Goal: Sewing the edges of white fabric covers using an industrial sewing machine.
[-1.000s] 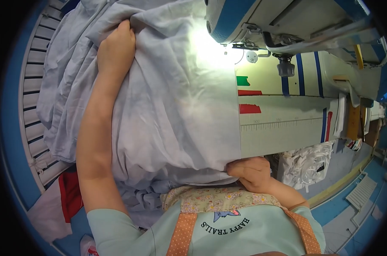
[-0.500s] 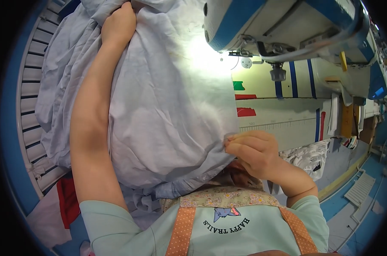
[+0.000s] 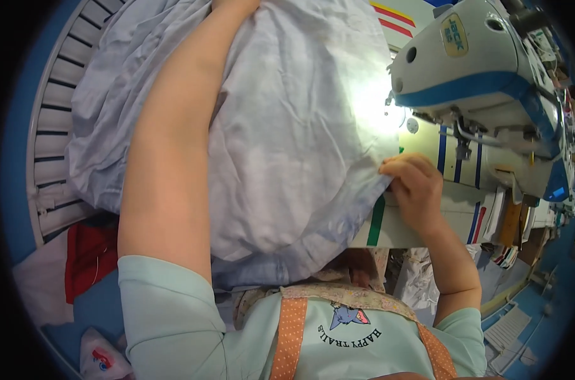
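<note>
A large pale blue-grey cloth [image 3: 287,126] lies heaped over the white sewing table [image 3: 458,209] and hangs over its near edge. My right hand [image 3: 411,187] pinches the cloth's right edge just left of the sewing machine [image 3: 484,82]. My left arm stretches up across the cloth; my left hand [image 3: 233,5] is at the top edge of the picture, mostly cut off, resting on the far part of the cloth. The machine's lamp makes a bright spot on the cloth beside the needle area.
A white slatted rack [image 3: 53,145] curves along the left. A red cloth [image 3: 91,253] and a white bag [image 3: 100,361] lie low at the left. Coloured tape strips [image 3: 377,221] mark the table. Folded white fabric [image 3: 420,278] hangs below the table at the right.
My right hand has come up from my lap, carrying the cloth's edge toward the machine. My left hand has pushed farther up and away over the cloth, out past the picture's top.
</note>
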The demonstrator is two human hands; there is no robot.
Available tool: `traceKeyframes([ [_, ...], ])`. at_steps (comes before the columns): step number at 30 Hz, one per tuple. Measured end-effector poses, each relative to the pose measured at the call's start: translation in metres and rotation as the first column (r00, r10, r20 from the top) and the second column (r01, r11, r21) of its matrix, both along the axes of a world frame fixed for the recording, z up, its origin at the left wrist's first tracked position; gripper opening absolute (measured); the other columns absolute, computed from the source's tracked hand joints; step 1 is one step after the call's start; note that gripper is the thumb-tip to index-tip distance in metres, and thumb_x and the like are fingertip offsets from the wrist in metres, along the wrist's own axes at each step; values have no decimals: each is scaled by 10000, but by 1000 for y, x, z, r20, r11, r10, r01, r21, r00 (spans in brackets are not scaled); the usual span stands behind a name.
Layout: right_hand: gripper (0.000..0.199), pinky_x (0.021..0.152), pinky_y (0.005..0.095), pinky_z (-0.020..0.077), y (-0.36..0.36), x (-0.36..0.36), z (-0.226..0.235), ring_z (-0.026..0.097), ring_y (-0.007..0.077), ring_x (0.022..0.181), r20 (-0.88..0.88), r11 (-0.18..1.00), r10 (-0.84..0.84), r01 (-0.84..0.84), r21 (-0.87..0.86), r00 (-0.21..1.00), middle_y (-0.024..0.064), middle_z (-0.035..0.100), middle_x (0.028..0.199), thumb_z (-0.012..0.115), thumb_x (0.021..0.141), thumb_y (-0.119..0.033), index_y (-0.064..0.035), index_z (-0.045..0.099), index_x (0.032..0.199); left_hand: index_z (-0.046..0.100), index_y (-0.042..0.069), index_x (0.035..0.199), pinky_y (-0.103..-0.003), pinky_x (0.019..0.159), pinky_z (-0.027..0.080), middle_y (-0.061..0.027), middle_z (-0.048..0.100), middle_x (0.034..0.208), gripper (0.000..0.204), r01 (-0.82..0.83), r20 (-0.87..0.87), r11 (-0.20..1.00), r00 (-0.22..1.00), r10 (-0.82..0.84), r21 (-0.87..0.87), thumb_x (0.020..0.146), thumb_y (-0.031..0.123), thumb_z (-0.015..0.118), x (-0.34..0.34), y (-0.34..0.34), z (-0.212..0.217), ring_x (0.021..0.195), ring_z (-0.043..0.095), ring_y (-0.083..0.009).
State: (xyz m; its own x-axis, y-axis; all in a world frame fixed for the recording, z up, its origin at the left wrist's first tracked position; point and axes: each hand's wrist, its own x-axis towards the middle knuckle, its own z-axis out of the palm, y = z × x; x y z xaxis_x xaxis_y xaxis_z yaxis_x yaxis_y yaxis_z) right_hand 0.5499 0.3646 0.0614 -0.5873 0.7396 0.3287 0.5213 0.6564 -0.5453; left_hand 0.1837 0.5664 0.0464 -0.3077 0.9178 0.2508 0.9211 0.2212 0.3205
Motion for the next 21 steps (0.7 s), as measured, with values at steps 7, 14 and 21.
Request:
traceKeyframes([
  [7, 160, 662, 290, 461, -3, 10, -21, 587, 192, 696, 27, 995, -98, 98, -20, 995, 111, 585, 770, 573, 786, 9, -10, 653, 923, 435, 10, 1230, -395, 884, 425, -205, 564, 1104, 492, 471, 237, 848, 819, -523, 243, 862, 286, 608, 37, -220, 32, 1022, 538, -340],
  [14, 170, 709, 251, 468, 5, 8, -29, 601, 140, 735, 2, 997, -40, 40, 61, 999, 72, 648, 861, 581, 837, -41, -11, 648, 990, 571, 32, 1087, -381, 901, 418, -120, 621, 1077, 421, 366, 355, 899, 829, -432, 240, 727, 174, 737, 83, -484, -34, 1005, 566, -294],
  [21, 198, 688, 289, 489, 7, 1, -38, 633, 200, 728, 49, 954, -102, 84, 287, 994, 87, 666, 904, 603, 843, -138, -47, 661, 1009, 580, -14, 1073, -307, 782, 463, -113, 645, 971, 382, 170, 808, 985, 580, -107, 8, 805, 230, 702, 85, -508, -113, 866, 602, -192],
])
